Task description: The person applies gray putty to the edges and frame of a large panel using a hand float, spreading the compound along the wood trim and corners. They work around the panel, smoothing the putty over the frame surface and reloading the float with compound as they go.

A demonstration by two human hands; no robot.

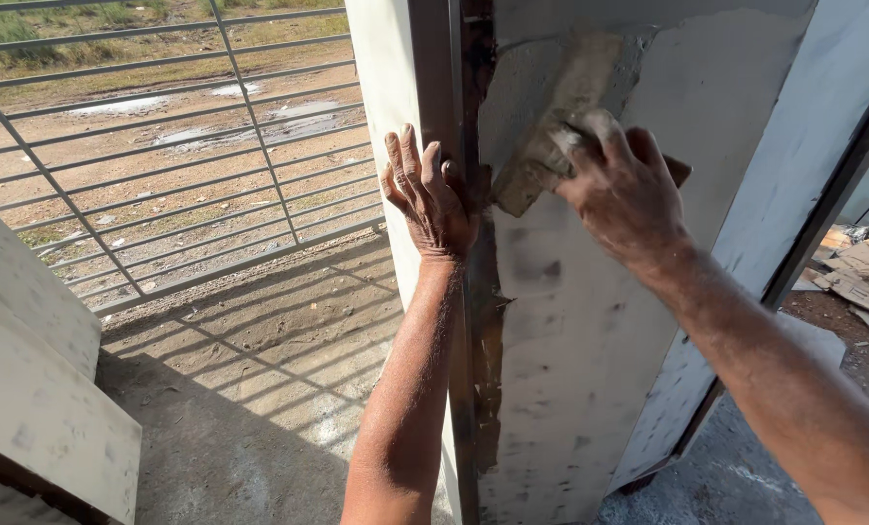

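Right hand [621, 185]: closed around a plaster-caked float [541, 165], fingers curled over the top, knuckles toward the camera, thumb side hidden behind the tool. Firm, narrow grip, no gap to be seen between palm and handle. Float pressed flat against the wet grey plaster [590, 292] of the column face, tilted, lower corner pointing down-left toward the metal edge strip [475, 321]. Behind the hand, a dark corner of the tool's blade poking out on the right.

Left hand [427, 194]: open, fingers straight and close together, pointing up, laid flat along the column's corner. Palm against the rusty metal edge strip, fingertips [402, 146] on the pale side face [386, 87]. Holding nothing; simply resting against the corner, just beside the float's lower end yet apart from it.

Above the float, a rougher patch of sandy, thicker mortar [590, 68]; below, smoother plaster with darker damp blotches. Both forearms dusted with dried plaster.

To the left, a metal railing [162, 146] with slanted and horizontal bars, beyond it bare muddy ground with puddles [298, 112]. Railing shadows striped across the sunlit concrete floor [260, 369]. At lower left, pale stepped slabs [36, 389]. At far right, scraps of cardboard [862, 272] on the dirt.
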